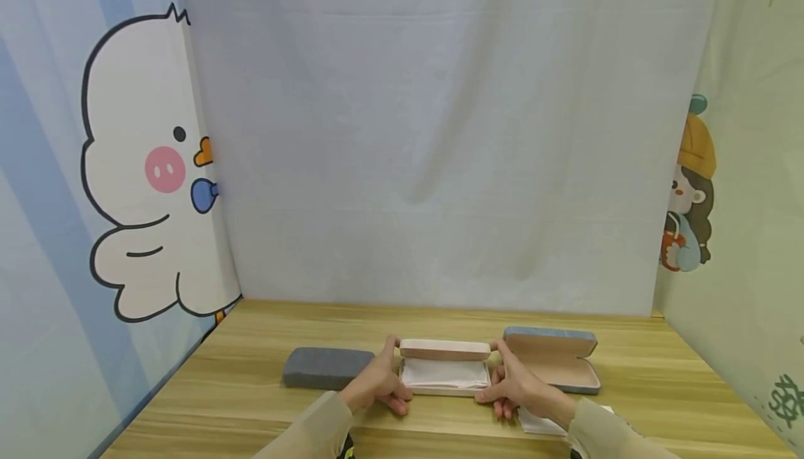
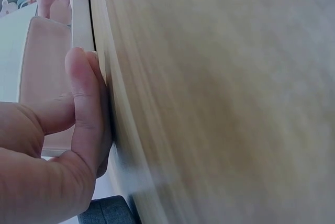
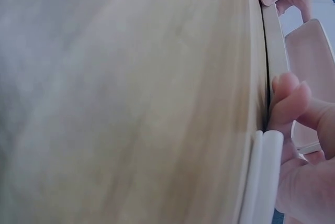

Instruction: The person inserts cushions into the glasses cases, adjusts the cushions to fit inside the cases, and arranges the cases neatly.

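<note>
Between both hands, a white eyeglass case point(image 1: 444, 348) stands with its lid raised on the table. A folded white cloth point(image 1: 444, 374) lies inside it. My left hand point(image 1: 375, 379) grips the left end, thumb at the front corner of the base and index finger up at the lid. The right hand point(image 1: 520, 384) holds the right end the same way. In the left wrist view, the lid's pinkish lining point(image 2: 46, 67) shows beyond the left hand point(image 2: 63, 135). The right wrist view shows the right hand point(image 3: 309, 124) at the front edge of the base.
A closed grey-blue eyeglass case point(image 1: 323, 367) lies left of the left hand. To the right, a blue eyeglass case point(image 1: 551, 354) stands open with a beige inside. Another white cloth point(image 1: 537, 423) lies partly under the right wrist. Curtains stand behind the wooden table point(image 1: 264, 330).
</note>
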The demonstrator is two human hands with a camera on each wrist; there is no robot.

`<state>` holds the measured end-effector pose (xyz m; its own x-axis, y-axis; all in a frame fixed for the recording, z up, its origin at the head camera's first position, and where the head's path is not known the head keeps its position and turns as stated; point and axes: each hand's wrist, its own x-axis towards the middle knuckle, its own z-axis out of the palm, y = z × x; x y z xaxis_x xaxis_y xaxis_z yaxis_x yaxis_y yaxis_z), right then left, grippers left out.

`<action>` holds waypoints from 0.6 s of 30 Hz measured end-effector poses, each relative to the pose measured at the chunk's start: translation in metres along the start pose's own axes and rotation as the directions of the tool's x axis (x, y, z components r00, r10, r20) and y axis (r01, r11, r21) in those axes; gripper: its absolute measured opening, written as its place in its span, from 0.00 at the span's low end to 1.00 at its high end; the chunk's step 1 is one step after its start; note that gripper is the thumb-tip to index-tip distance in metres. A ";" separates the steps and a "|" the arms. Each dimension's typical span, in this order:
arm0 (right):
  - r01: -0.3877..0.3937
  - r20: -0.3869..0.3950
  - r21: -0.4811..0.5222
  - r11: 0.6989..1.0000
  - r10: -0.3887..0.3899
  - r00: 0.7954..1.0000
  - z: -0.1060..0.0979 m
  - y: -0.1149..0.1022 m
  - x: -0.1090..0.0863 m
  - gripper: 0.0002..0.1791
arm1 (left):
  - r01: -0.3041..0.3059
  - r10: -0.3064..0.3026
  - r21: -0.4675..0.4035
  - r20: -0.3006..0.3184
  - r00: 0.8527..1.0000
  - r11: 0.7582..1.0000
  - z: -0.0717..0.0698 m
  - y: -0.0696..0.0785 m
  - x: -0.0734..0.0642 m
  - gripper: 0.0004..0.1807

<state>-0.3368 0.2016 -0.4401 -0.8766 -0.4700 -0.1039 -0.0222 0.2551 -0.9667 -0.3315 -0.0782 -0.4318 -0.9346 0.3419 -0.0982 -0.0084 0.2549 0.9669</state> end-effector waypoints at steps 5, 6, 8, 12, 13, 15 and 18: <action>-0.005 0.001 0.011 1.000 0.005 1.000 -0.001 0.000 0.001 0.48 | 0.013 -0.013 0.014 0.003 1.000 1.000 -0.001 0.001 0.001 0.43; -0.005 0.002 0.013 1.000 0.005 1.000 -0.001 0.001 0.001 0.48 | 0.017 -0.017 0.016 0.004 1.000 1.000 -0.001 0.001 0.001 0.43; -0.006 0.005 0.017 1.000 0.005 1.000 -0.002 0.001 0.001 0.48 | 0.024 -0.024 0.014 0.007 1.000 1.000 -0.001 0.001 0.002 0.43; 0.000 0.005 0.020 1.000 0.000 1.000 -0.001 0.001 0.000 0.46 | 0.030 -0.030 0.005 0.004 1.000 1.000 -0.001 -0.001 0.002 0.42; 0.002 0.005 0.020 1.000 -0.002 1.000 -0.001 0.001 0.000 0.46 | 0.028 -0.028 0.001 0.002 1.000 1.000 -0.001 -0.001 0.002 0.42; 0.005 0.006 0.019 1.000 -0.005 1.000 -0.001 0.001 0.000 0.44 | 0.026 -0.027 -0.002 -0.005 1.000 1.000 0.000 -0.001 0.002 0.43; 0.008 0.010 0.020 1.000 -0.009 1.000 -0.002 0.002 0.000 0.43 | 0.028 -0.028 0.000 -0.008 1.000 1.000 0.000 -0.001 0.002 0.43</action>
<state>-0.3380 0.2035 -0.4419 -0.8716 -0.4804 -0.0979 -0.0202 0.2346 -0.9719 -0.3331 -0.0777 -0.4333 -0.9368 0.3273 -0.1234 -0.0346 0.2644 0.9638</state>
